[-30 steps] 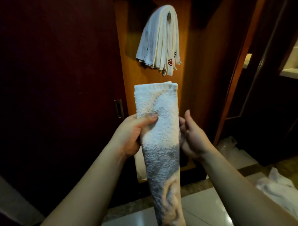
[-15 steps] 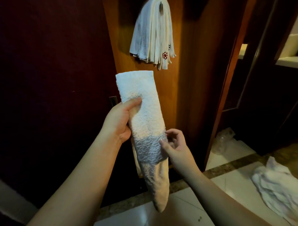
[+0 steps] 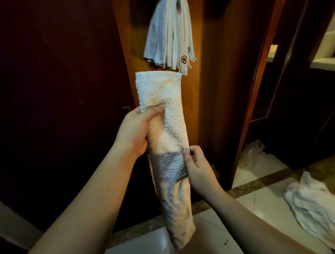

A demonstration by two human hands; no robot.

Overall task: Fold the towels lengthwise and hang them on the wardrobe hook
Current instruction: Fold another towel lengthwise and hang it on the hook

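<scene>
Left hand (image 3: 135,132): grips the folded towel (image 3: 163,116) around its upper half, thumb across the front. Right hand (image 3: 196,167): pinches the towel's right edge lower down. Towel: long axis near upright, top end leaning slightly left, directly below the hung towels (image 3: 169,34) on the wardrobe hook (image 3: 178,2). Left hand nearer the hook; lift runs straight up. Loose towel (image 3: 311,201): floor, right.

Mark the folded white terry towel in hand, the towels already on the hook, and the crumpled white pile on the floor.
Folded white terry towel (image 3: 161,97), head view, upper face.
Hung white towels (image 3: 168,36), head view, mid bundle.
Crumpled white floor pile (image 3: 311,201), head view, centre.
</scene>
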